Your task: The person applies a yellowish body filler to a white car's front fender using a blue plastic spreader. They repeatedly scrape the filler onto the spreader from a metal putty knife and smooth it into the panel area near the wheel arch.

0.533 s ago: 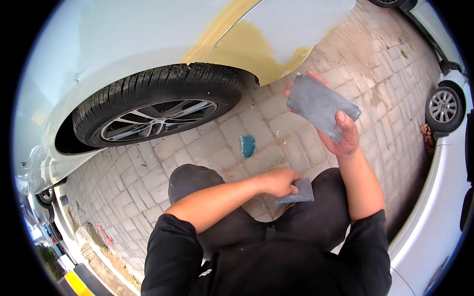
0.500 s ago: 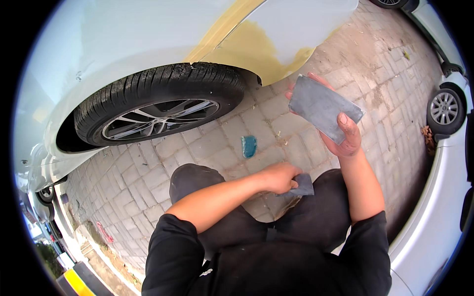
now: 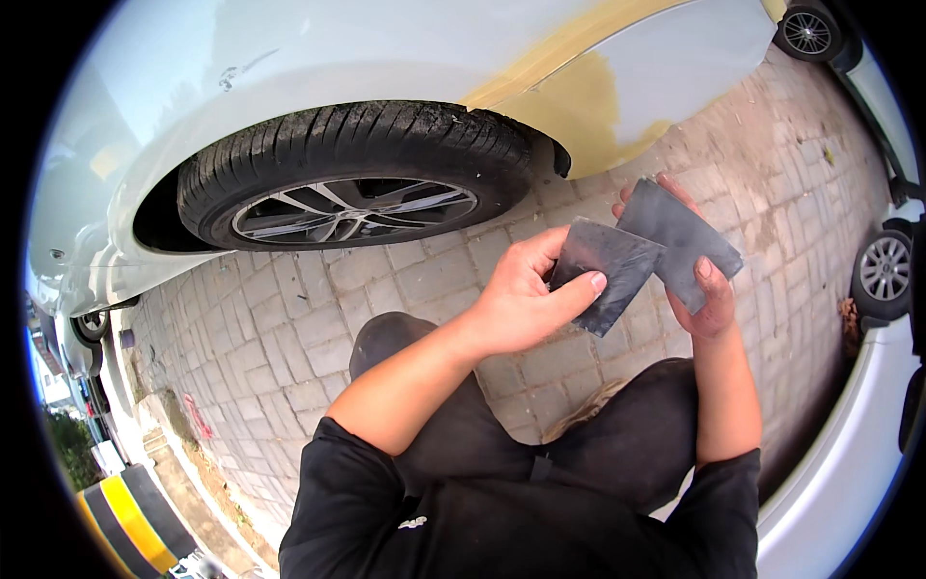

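Observation:
My left hand (image 3: 521, 299) is closed on a thin, dark grey rectangular sheet (image 3: 617, 259), its thumb on top and its fingers underneath. Scuffs and pale streaks mark the sheet's face. In my right hand (image 3: 714, 311) lies a larger, smoother grey flat plate (image 3: 675, 232), propped on the fingers with the thumb over its near edge. One corner of the left sheet overlaps the plate's left side; whether they touch I cannot tell. Beyond both hands is the pale car body (image 3: 347, 58), with a yellowish patch (image 3: 579, 101) behind the wheel arch.
A car tyre with a spoked wheel (image 3: 357, 207) stands just ahead on the left. Brick paving (image 3: 289, 338) lies underneath. Along the right side stands another white car (image 3: 849, 463). My bent knees (image 3: 627, 415) are close below the hands.
My left hand has risen from between the knees to the plate, bringing its sheet along. The view has shifted, and the blue-green piece on the paving no longer shows.

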A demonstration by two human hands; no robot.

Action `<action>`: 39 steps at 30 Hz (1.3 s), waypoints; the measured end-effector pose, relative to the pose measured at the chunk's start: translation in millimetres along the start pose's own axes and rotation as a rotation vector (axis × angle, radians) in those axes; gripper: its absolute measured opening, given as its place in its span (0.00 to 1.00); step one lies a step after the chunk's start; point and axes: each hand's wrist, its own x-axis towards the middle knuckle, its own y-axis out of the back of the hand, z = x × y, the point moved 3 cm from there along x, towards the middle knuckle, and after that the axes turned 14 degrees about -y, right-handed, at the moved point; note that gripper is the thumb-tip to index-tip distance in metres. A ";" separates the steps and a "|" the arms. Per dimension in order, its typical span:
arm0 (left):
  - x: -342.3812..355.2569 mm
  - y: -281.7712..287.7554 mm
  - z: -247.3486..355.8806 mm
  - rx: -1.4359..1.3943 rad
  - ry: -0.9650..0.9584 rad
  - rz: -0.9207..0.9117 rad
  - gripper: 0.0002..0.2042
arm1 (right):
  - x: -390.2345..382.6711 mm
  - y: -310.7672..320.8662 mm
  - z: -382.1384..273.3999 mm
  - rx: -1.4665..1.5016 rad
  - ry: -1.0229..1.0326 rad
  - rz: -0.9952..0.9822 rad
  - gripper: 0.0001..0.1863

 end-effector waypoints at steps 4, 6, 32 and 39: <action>2.5 3.9 1.2 -0.057 -0.069 0.130 0.15 | -0.4 -11.4 7.6 -0.011 -0.084 -0.074 0.59; 3.1 5.0 4.4 -0.065 -0.094 0.182 0.15 | -1.9 -15.5 10.7 -0.023 -0.163 -0.109 0.60; 12.1 33.3 87.1 1.696 -0.921 0.257 0.23 | -1.8 -22.1 30.3 -0.064 -0.293 -0.307 0.61; 15.6 33.1 87.3 1.673 -0.848 0.211 0.25 | -2.2 -15.5 33.9 -0.087 -0.253 -0.382 0.55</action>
